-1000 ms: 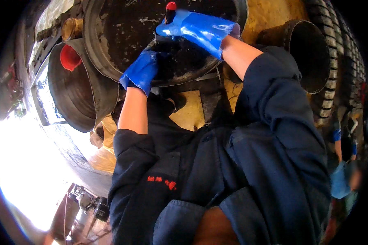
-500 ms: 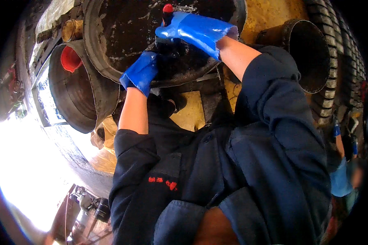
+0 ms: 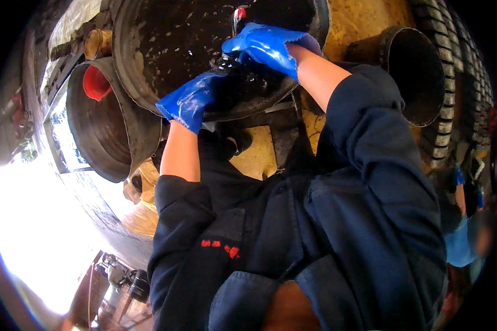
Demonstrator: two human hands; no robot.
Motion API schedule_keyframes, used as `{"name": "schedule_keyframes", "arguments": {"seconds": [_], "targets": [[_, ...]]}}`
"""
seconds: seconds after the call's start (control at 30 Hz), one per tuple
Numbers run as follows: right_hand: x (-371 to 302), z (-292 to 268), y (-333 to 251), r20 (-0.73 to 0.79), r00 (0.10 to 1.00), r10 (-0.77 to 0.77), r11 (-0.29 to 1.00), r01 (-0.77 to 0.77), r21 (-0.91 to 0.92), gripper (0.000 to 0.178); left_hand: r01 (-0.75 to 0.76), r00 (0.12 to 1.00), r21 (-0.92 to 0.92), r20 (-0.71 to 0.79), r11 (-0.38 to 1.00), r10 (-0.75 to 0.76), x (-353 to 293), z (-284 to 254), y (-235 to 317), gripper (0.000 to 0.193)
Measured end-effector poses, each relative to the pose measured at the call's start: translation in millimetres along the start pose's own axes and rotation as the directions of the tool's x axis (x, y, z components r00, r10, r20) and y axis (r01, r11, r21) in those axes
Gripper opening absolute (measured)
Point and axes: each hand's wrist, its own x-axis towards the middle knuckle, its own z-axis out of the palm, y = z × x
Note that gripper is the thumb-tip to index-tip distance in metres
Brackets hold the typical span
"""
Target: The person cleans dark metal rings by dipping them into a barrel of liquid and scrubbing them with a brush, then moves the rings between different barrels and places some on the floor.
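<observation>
Both my hands, in blue rubber gloves, work over a large round tub [image 3: 124, 71] of dark, wet liquid with pale flecks. My right hand [image 3: 268, 47] is closed around a dark handle with a red end [image 3: 239, 13], which sticks up past the fingers. The tool's working end is hidden, so its kind does not show. My left hand [image 3: 190, 99] reaches in from the left, its fingers lost in the black wet area beneath the right hand. A glossy black object [image 3: 226, 63] lies between the two hands; its shape is unclear.
On the left stands an open, dark drum-like container [image 3: 102, 124] with a red scoop or funnel [image 3: 96, 84] in it. An open cylinder [image 3: 417, 77] and a large treaded tire [image 3: 444, 105] stand at the right. Another person [image 3: 461, 243] is at the far right edge.
My right hand and the red-ended handle have shifted slightly right and nearer. My left hand's glove has turned, and its fingers now reach further right under the right hand.
</observation>
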Motion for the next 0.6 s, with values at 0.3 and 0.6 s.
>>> {"name": "schedule_keyframes", "arguments": {"seconds": [0.3, 0.6], "targets": [[59.5, -13.3, 35.4, -0.393, 0.918, -0.061, 0.995, 0.088, 0.050, 0.046, -0.072, 0.997, -0.236, 0.012, 0.969, 0.077, 5.2, 20.0, 23.5, 0.046], [78.8, 14.4, 33.2, -0.115, 0.992, -0.050, 0.995, 0.059, 0.077, 0.051, 0.126, 0.984, 0.025, -0.132, 0.992, -0.122, -7.7, -2.8, 2.0, 0.043]]}}
